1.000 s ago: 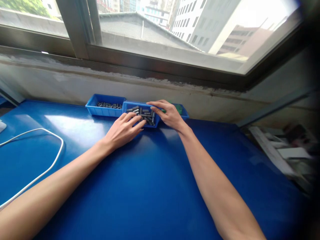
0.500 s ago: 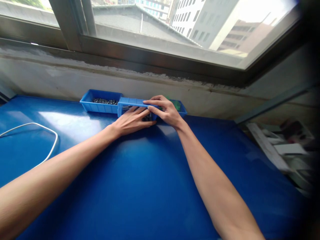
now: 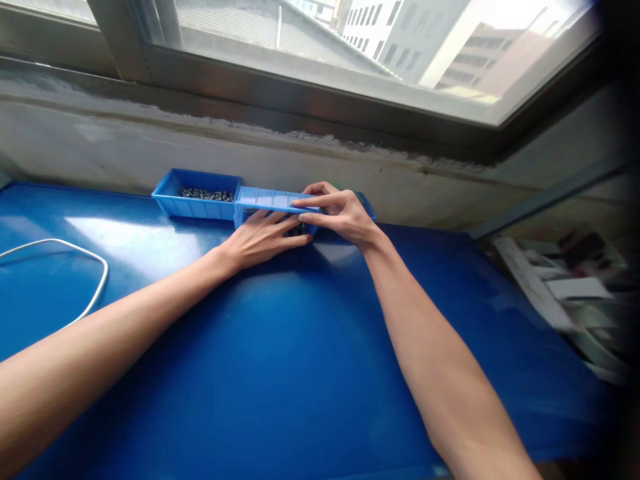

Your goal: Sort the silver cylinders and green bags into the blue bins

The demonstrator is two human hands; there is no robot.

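A blue plastic bin (image 3: 265,198) is tipped on its side against the wall, with its opening turned towards me. My left hand (image 3: 263,241) lies across that opening, fingers spread, covering most of the small dark parts inside. At the right end, my right hand (image 3: 345,215) holds the upper edge of the same bin between thumb and fingers. Left of it stands an upright blue bin (image 3: 195,208) with many small dark metal pieces. Behind my right hand a third blue bin (image 3: 369,205) is mostly hidden, with something green at it.
The blue tabletop (image 3: 280,360) runs up to the wall (image 3: 200,143) below a window. A white cable (image 3: 103,277) curves over the table at the left. Blurred clutter (image 3: 580,290) lies beyond the right edge.
The tipped bin's upturned side shows more, and my right hand has shifted slightly right with its fingers lying flatter. My left hand stays at the opening. The camera view has shifted a little.
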